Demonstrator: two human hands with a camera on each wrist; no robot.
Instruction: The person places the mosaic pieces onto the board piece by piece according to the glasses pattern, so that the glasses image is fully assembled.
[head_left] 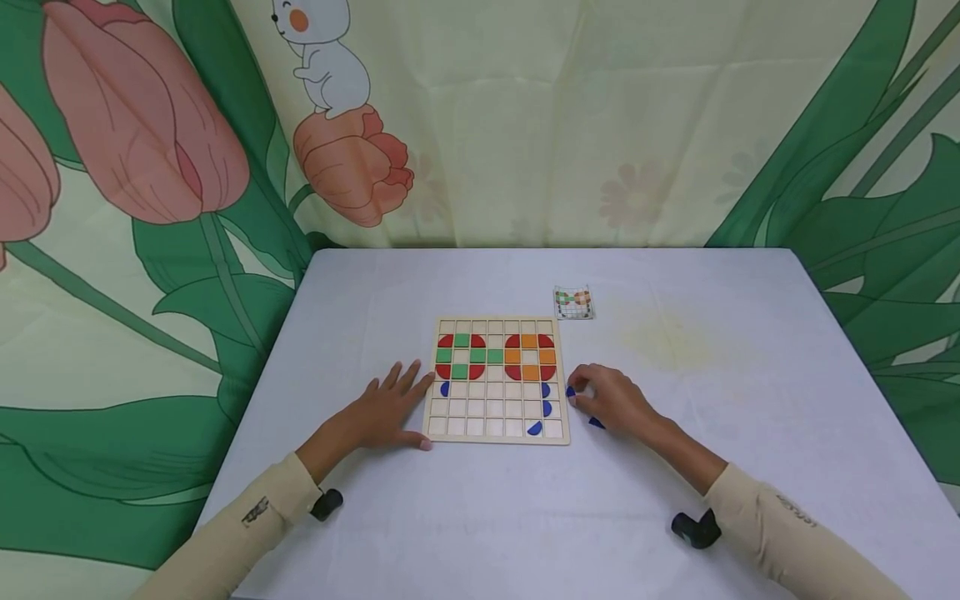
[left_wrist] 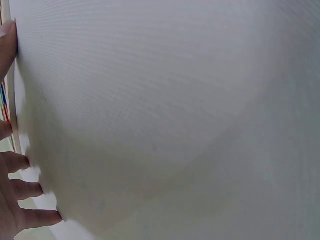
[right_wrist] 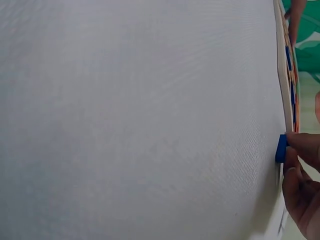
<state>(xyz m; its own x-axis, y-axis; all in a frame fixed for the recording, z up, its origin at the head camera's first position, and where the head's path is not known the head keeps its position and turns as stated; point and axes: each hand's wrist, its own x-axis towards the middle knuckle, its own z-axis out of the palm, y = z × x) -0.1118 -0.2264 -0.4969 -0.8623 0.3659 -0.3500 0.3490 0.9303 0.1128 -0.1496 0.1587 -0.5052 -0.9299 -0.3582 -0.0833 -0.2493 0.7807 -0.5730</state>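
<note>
A wooden grid board point(head_left: 497, 417) lies in the middle of the white table point(head_left: 480, 517). It holds red, green and orange pieces in its upper rows and several blue curved pieces lower down. My left hand point(head_left: 390, 408) lies flat with straight fingers against the board's left edge point(left_wrist: 12, 120). My right hand point(head_left: 611, 400) rests just right of the board and pinches a small blue piece point(head_left: 571, 392) point(right_wrist: 281, 148) at its fingertips. Another blue piece point(head_left: 596, 422) lies on the table, partly under that hand.
A small pattern card point(head_left: 573, 302) lies beyond the board's far right corner. A flower-print curtain point(head_left: 525, 125) hangs behind the table. Black wrist cameras point(head_left: 693, 529) sit at both sleeves.
</note>
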